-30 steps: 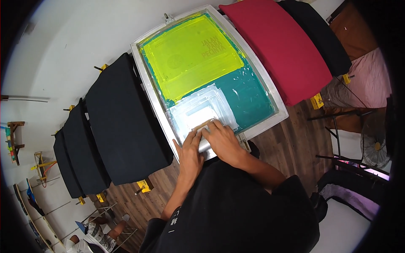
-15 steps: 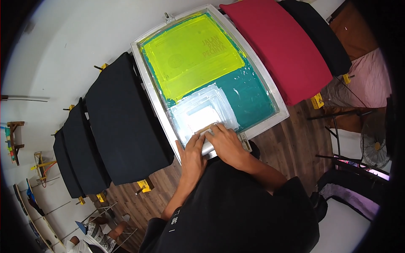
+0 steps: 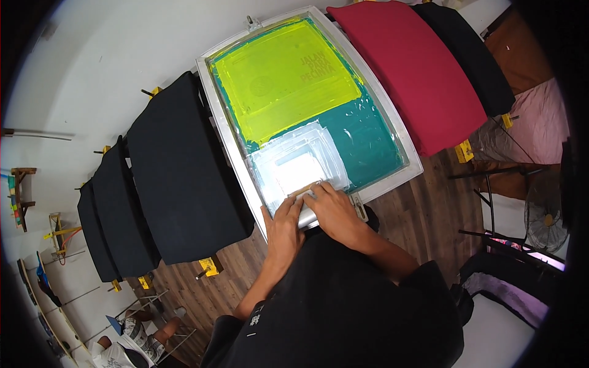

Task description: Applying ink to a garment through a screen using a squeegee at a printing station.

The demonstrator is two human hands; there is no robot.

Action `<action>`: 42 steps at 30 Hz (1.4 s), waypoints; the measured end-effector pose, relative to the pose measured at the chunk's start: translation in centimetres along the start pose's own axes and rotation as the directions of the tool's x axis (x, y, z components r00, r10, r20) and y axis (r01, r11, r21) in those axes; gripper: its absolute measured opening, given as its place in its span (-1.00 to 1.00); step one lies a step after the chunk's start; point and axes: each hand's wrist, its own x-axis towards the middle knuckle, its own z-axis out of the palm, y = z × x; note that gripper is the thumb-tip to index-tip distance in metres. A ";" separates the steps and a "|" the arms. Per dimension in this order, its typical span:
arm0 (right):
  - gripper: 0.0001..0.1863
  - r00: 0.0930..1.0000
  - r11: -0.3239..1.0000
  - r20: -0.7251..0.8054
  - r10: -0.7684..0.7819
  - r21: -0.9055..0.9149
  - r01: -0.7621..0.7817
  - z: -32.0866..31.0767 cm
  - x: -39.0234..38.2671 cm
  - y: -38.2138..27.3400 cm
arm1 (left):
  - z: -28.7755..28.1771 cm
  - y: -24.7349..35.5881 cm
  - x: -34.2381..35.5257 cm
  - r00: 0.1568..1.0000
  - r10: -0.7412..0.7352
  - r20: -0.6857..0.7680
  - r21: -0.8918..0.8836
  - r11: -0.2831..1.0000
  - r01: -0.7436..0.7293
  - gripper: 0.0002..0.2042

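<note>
Lying left of the left hand (image 3: 286, 226) were black boards (image 3: 175, 165); it and the right hand (image 3: 334, 210) were clamped on a squeegee (image 3: 301, 190) beneath both; a framed screen (image 3: 368, 144) stretched ahead; rightward of them sat a metal bracket (image 3: 358, 207), a red board (image 3: 411, 80) and a distant fan (image 3: 546, 224).

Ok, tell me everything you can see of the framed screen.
The framed screen is rectangular: a pale, metallic-looking frame around a teal surface. A yellow-green block with faint lettering and a round mark covers its far part; a smeared white patch lies near left. It sits aslant in view, between a black board and a red board, with a metal fitting at its far edge. The left grip and right grip hold a tan-edged tool at its near end.
</note>
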 end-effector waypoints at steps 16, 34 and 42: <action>-0.62 1.000 1.000 -0.016 0.007 -0.009 -0.007 -0.2 -0.7 -0.3 | 0.1 0.4 -0.6 1.000 -0.009 0.017 -0.012 1.000 0.009 -0.28; -0.67 1.000 1.000 -0.003 0.013 0.014 -0.013 -0.5 -1.4 -0.4 | -0.4 0.7 -0.8 0.996 -0.016 0.090 -0.055 0.998 0.021 -0.29; -0.68 1.000 0.997 0.019 0.012 0.073 -0.013 -1.2 -1.0 0.2 | -0.7 1.0 -0.3 0.995 -0.023 0.097 -0.042 0.999 0.027 -0.31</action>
